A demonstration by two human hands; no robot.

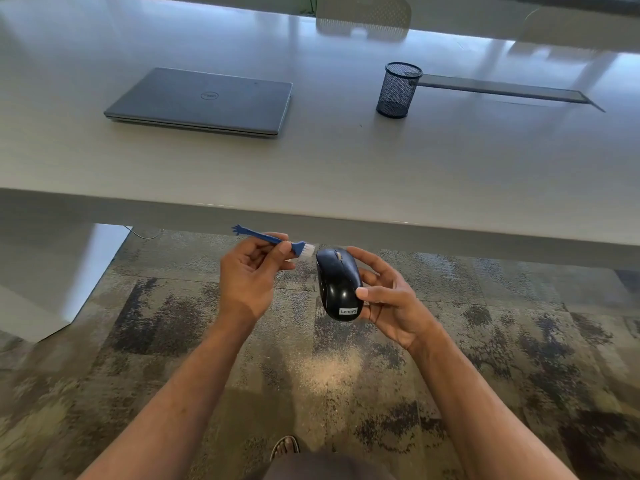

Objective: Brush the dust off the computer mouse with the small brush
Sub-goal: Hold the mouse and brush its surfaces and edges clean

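1. I see my left hand [249,271] pinching the small brush [273,241] by its blue handle between thumb and fingers; the handle end sticks out to the left of the hand, the white bristles to its right.
2. The bristles sit just beside the front edge of the computer mouse [338,284], though I cannot tell if they touch.
3. My right hand [388,296] grips the mouse, which lies against its left side, thumb on the rear, fingers curled around the far side.
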